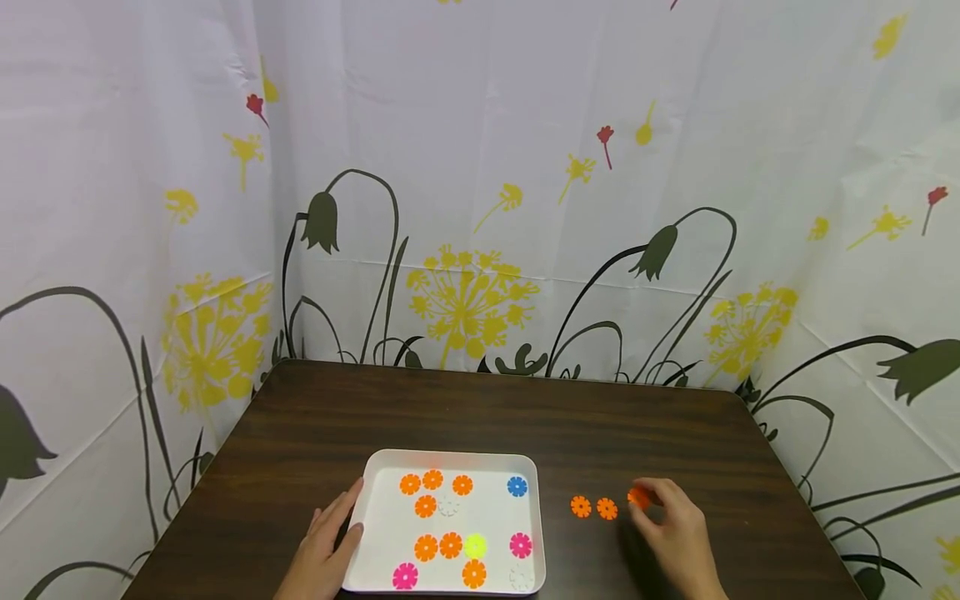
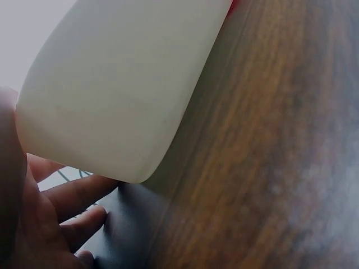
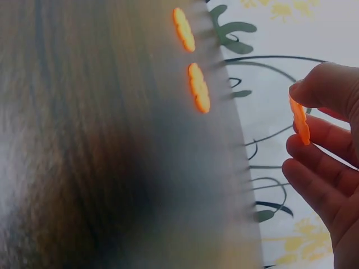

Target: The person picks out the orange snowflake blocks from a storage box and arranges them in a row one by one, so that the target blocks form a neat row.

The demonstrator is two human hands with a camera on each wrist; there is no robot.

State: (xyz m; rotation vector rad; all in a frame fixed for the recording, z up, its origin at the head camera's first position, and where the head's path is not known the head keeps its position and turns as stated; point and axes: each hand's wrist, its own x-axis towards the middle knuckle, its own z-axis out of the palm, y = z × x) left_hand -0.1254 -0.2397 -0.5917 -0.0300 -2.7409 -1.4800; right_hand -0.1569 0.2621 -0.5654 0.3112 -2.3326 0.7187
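Observation:
My right hand [image 1: 678, 533] pinches an orange interlocking disc [image 3: 299, 120], notched like a flower, between thumb and fingers. In the right wrist view it is seen edge-on. Two more orange discs [image 1: 592, 507] lie on the table just left of that hand. My left hand [image 1: 324, 540] rests against the left side of a white tray [image 1: 378, 500], its thumb and fingers spread at the rim. From the left wrist, the tray's outer wall [image 2: 118, 101] shows up close, with fingers [image 2: 78, 196] near its corner.
Inside the tray lie several orange discs [image 1: 425, 547], two pink discs [image 1: 521, 546], a blue disc [image 1: 517, 487], a yellow disc [image 1: 476, 547] and two white discs [image 1: 448, 506]. The dark wooden table [image 1: 480, 408] ends at a flower-print curtain [image 1: 480, 125].

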